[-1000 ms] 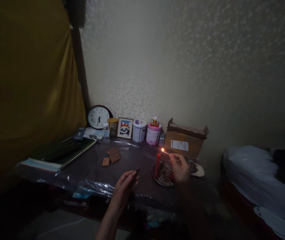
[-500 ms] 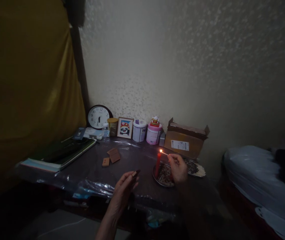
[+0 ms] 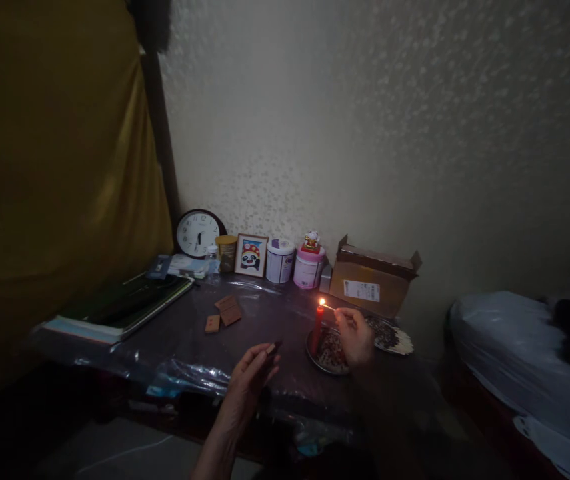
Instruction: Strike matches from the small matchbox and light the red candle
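A red candle (image 3: 317,328) stands upright in a round metal dish (image 3: 321,367) that also holds small dark and pale bits, too blurred to name. Between thumb and fingers of my right hand (image 3: 357,339) is a thin match (image 3: 329,308), its tip at the candle's top, where a flame (image 3: 321,302) glows. I cannot tell whether match, wick or both are burning. To the left of the dish, my left hand (image 3: 251,371) is closed on a small matchbox (image 3: 273,348), mostly hidden by the fingers. Beyond my right hand lies a pile of matches (image 3: 399,341), many dark-headed.
Small brown boxes (image 3: 228,309) lie on the plastic-covered table (image 3: 269,313). Along the wall stand a clock (image 3: 198,233), a picture frame (image 3: 251,256), a white tin (image 3: 280,261), a pink tin (image 3: 308,268) and a cardboard box (image 3: 372,279). Books (image 3: 129,303) lie at left.
The flame at the candle's top looks somewhat larger and brighter. Both hands stay almost where they were, still holding the match and the matchbox.
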A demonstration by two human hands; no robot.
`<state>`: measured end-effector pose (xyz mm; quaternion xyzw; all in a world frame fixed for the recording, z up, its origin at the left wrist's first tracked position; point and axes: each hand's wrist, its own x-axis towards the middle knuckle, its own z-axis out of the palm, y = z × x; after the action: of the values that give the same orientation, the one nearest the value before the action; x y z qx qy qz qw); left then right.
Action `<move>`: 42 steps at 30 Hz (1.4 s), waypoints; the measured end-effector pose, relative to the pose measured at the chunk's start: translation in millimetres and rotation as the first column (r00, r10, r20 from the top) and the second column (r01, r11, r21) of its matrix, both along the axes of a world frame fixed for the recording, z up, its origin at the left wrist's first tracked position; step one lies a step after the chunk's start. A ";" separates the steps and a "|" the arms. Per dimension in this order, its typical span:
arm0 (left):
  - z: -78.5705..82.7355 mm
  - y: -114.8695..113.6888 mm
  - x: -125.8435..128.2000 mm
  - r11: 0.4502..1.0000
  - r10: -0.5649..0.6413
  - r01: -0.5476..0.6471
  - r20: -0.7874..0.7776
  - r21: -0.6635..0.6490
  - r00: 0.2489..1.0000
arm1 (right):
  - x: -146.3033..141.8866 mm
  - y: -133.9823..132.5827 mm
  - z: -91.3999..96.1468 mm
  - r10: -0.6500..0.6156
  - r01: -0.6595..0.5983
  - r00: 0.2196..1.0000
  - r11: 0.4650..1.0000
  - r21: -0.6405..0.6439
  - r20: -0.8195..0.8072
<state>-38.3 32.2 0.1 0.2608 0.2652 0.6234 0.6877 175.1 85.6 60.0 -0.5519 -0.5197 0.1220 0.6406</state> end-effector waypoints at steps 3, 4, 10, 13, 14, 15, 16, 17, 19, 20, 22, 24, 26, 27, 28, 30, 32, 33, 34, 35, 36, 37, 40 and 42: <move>-0.4 0.3 0.2 1.000 0.008 -0.008 -0.003 -0.009 1.000 | -0.1 1.4 -0.6 -0.002 0.002 1.000 1.000 -0.002 0.000; -0.2 0.2 0.3 1.000 0.014 -0.014 -0.006 -0.012 1.000 | -0.1 1.7 -0.7 -0.004 0.004 1.000 1.000 -0.004 -0.001; 2.6 -1.4 0.7 1.000 0.009 -0.009 -0.024 -0.009 1.000 | -0.9 1.1 0.5 -0.018 0.018 1.000 1.000 -0.025 0.000; 1.8 -0.8 0.8 1.000 0.011 -0.012 -0.015 -0.014 1.000 | -1.3 1.1 0.3 -0.011 0.011 1.000 1.000 -0.029 0.000; 1.4 -0.5 0.8 1.000 0.014 -0.014 -0.014 -0.016 1.000 | -1.3 1.2 0.2 -0.009 0.009 1.000 1.000 -0.029 0.000; 1.1 -0.2 0.8 1.000 0.016 -0.016 -0.016 -0.018 1.000 | -1.3 1.2 0.1 -0.007 0.007 1.000 1.000 -0.028 0.001; 1.0 -0.1 0.8 1.000 0.017 -0.017 -0.019 -0.017 1.000 | -1.3 1.3 0.0 -0.007 0.007 1.000 1.000 -0.026 0.001; 1.0 -0.1 0.7 1.000 0.017 -0.017 -0.022 -0.016 1.000 | -1.2 1.2 0.1 -0.009 0.009 1.000 1.000 -0.024 0.001; 1.5 -0.4 0.8 1.000 0.017 -0.017 -0.024 -0.015 1.000 | -1.2 0.8 0.6 -0.015 0.015 1.000 1.000 -0.020 0.002; 1.8 -0.6 0.8 1.000 0.017 -0.017 -0.022 -0.016 1.000 | -1.2 0.6 0.9 -0.020 0.020 1.000 1.000 -0.018 0.002; 2.1 -0.8 0.8 1.000 0.016 -0.017 -0.014 -0.020 1.000 | -1.3 0.0 1.7 -0.030 0.030 1.000 0.999 -0.019 0.003; 2.2 -1.0 0.8 1.000 0.010 -0.010 -0.009 -0.019 1.000 | -1.5 -0.6 2.4 -0.035 0.035 0.999 0.999 -0.020 0.004; 2.5 -1.2 0.8 1.000 0.007 -0.007 -0.013 -0.015 1.000 | -1.8 -1.1 3.0 -0.034 0.034 0.999 0.999 -0.020 0.002; 2.7 -1.4 0.7 1.000 0.007 -0.007 -0.018 -0.014 1.000 | -1.9 -1.4 3.3 -0.031 0.031 1.000 0.999 -0.021 0.002; 2.9 -1.5 0.7 1.000 0.010 -0.011 -0.022 -0.015 1.000 | -2.1 -1.7 3.6 -0.028 0.028 1.000 0.999 -0.021 0.002; 3.0 -1.4 0.7 1.000 0.020 -0.021 -0.029 -0.021 0.999 | -2.4 -1.9 3.8 -0.026 0.026 1.000 0.999 -0.025 0.002; 2.4 -0.8 0.7 0.999 0.026 -0.027 -0.032 -0.026 0.999 | -2.5 -1.7 3.6 -0.025 0.026 1.000 0.999 -0.029 0.003; 2.0 -0.4 0.8 0.999 0.027 -0.028 -0.032 -0.027 0.999 | -2.5 -1.3 3.2 -0.027 0.027 1.000 0.999 -0.031 0.003; 1.4 0.0 0.8 0.999 0.028 -0.029 -0.033 -0.027 0.999 | -2.5 -0.8 2.7 -0.028 0.028 1.000 0.999 -0.033 0.003; 0.9 0.5 0.9 0.999 0.025 -0.026 -0.034 -0.028 0.999 | -2.4 -0.3 2.1 -0.028 0.028 1.000 0.999 -0.035 0.003; 0.5 0.8 0.9 0.999 0.022 -0.023 -0.034 -0.029 0.999 | -2.4 0.3 1.4 -0.027 0.028 1.000 0.999 -0.037 0.002; 0.2 0.9 0.9 0.999 0.017 -0.018 -0.034 -0.029 0.999 | -2.3 0.8 0.8 -0.027 0.027 1.000 0.999 -0.039 0.000; 0.3 0.2 0.9 1.000 0.006 -0.007 -0.021 -0.022 1.000 | -2.8 1.6 0.0 -0.027 0.026 1.000 0.999 -0.042 -0.002; 0.7 -0.7 0.9 1.000 0.003 -0.003 -0.009 -0.014 1.000 | -3.6 1.1 0.6 -0.028 0.028 1.000 0.999 -0.045 -0.003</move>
<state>-37.4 31.5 0.8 0.2584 0.2733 0.6213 0.6874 171.5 86.8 60.6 -0.5731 -0.5078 0.1257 0.6307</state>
